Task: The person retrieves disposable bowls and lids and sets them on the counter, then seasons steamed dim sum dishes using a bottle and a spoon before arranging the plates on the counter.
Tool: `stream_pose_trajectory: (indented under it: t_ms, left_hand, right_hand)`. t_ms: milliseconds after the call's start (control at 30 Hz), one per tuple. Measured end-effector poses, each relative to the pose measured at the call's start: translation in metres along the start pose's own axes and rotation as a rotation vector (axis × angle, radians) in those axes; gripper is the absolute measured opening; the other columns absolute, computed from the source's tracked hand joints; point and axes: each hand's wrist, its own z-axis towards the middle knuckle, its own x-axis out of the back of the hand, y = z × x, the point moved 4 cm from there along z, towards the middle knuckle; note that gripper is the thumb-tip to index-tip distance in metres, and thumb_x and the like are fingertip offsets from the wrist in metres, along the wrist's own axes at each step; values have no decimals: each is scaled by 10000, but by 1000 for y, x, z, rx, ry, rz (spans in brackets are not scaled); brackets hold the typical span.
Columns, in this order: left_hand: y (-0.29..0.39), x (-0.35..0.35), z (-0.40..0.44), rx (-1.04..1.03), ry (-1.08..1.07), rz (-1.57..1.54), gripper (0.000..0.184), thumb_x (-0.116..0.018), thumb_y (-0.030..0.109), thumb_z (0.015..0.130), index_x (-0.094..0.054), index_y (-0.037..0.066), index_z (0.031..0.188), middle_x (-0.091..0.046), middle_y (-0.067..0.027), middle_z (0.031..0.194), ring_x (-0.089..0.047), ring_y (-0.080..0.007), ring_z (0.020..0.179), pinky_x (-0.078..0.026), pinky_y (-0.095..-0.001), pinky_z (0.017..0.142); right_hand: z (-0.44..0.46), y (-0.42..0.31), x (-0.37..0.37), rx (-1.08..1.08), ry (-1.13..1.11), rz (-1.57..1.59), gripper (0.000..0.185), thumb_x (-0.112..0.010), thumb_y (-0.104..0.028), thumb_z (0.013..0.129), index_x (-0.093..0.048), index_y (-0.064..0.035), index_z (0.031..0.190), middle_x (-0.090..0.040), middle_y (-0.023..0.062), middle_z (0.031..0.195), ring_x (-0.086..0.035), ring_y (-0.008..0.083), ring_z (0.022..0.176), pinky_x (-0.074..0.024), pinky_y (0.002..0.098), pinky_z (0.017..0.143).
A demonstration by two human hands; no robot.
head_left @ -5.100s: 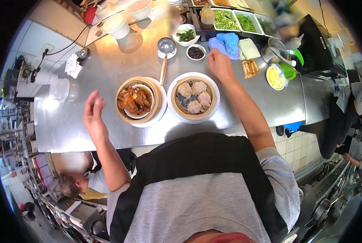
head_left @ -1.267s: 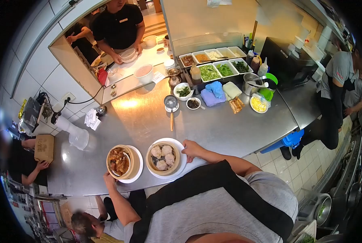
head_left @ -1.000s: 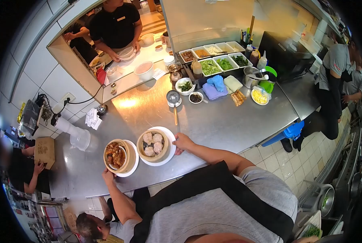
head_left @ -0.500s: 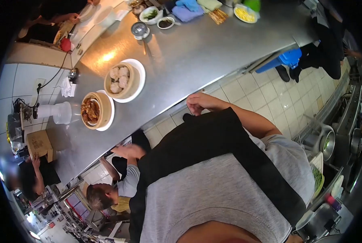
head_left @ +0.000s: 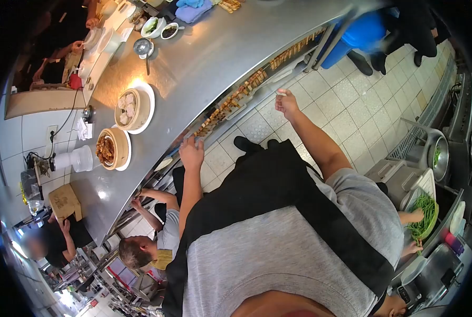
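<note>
My left hand (head_left: 192, 154) reaches to the counter's front edge, fingers apart and holding nothing that I can see. Just beyond its fingertips runs a row of small brown wooden pieces (head_left: 230, 105), like clothespins, under the edge. My right hand (head_left: 287, 103) hangs over the tiled floor, apart from the counter, its fingers curled with nothing visible in them. On the steel counter (head_left: 194, 63) a bamboo steamer of pale dumplings (head_left: 126, 109) stands on a white plate (head_left: 150, 108). Beside it is another bamboo steamer with brown, sauced food (head_left: 105, 150).
Small bowls (head_left: 152, 27), a lidded pot (head_left: 142, 47) and folded cloths (head_left: 192, 11) lie farther along the counter. A co-worker (head_left: 141, 251) bends at the lower left; another stands by a cardboard box (head_left: 65, 202). Someone's hands touch green vegetables (head_left: 425, 215). A blue bin (head_left: 352, 42) stands upper right.
My left hand has stretched forward to the counter edge. My right hand has moved away from my apron, out over the floor. The view has shifted, showing the wooden pieces under the edge.
</note>
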Motion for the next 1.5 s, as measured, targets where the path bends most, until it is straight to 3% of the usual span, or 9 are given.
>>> stream_pose_trajectory:
  t_ms: [167,600,767,1000,1233,1300,1400,1433,1500]
  left_hand:
    - [17,16,-26,-32,68,-52,317,-619,243,769,-600,55,1024,-590,-111,823,-566,-301,819,-432,-435,741]
    - [22,31,-37,-15,45,-25,338,-629,258,763,-596,101,1061,-570,-92,795,-559,-278,815,-415,-415,724]
    - [24,35,-39,3,14,-15,374,-629,263,764,-591,108,1102,-565,-93,795,-559,-273,815,-411,-411,722]
    - [25,39,-38,11,-5,-8,400,-626,281,766,-588,107,1123,-567,-102,810,-559,-276,825,-410,-413,724]
    - [21,35,-36,7,-10,-2,409,-620,281,753,-582,121,1128,-582,-124,895,-556,-305,903,-417,-429,787]
    - [22,39,-37,1,7,1,407,-623,280,750,-582,139,1129,-584,-122,922,-550,-300,918,-412,-427,793]
    - [17,37,-41,35,46,-13,422,-622,286,753,-573,152,1151,-583,-124,950,-542,-297,949,-401,-435,823]
    - [20,42,-41,56,29,-18,432,-618,292,756,-567,146,1159,-580,-129,965,-540,-296,962,-399,-443,836]
    - [22,41,-35,66,5,-38,439,-612,293,764,-557,141,1173,-574,-139,991,-535,-292,986,-390,-455,862]
  right_hand:
    - [5,-23,-23,-44,-236,305,507,-444,-105,839,-342,-96,1335,-468,132,1235,-531,243,969,-461,382,777]
    - [8,-64,-42,38,-265,611,591,-488,-291,809,-278,-116,1333,-401,102,1338,-405,286,1083,-325,517,965]
    - [2,-87,-43,56,-184,648,708,-366,-425,895,-11,-177,1455,-78,101,1511,-342,324,1259,-249,509,1008]
    - [27,-88,-30,53,-61,687,659,-423,-452,904,-173,-142,1429,-223,118,1442,-341,311,1244,-295,521,992]
    - [31,-90,7,315,191,440,364,-575,-417,823,-505,-181,1091,-548,36,1054,-539,210,929,-393,407,690]
    - [43,-99,30,317,227,329,303,-595,-381,797,-517,-123,935,-546,19,858,-543,196,913,-372,390,657]
    - [40,-118,73,360,329,273,250,-526,-326,858,-563,-90,931,-580,47,931,-542,193,871,-392,396,714]
    - [24,-131,76,440,360,333,187,-562,-265,839,-554,-79,823,-588,45,805,-576,156,722,-422,274,529]
    - [-28,-168,34,575,309,349,201,-560,-235,877,-532,-41,924,-593,61,800,-596,147,718,-460,251,540]
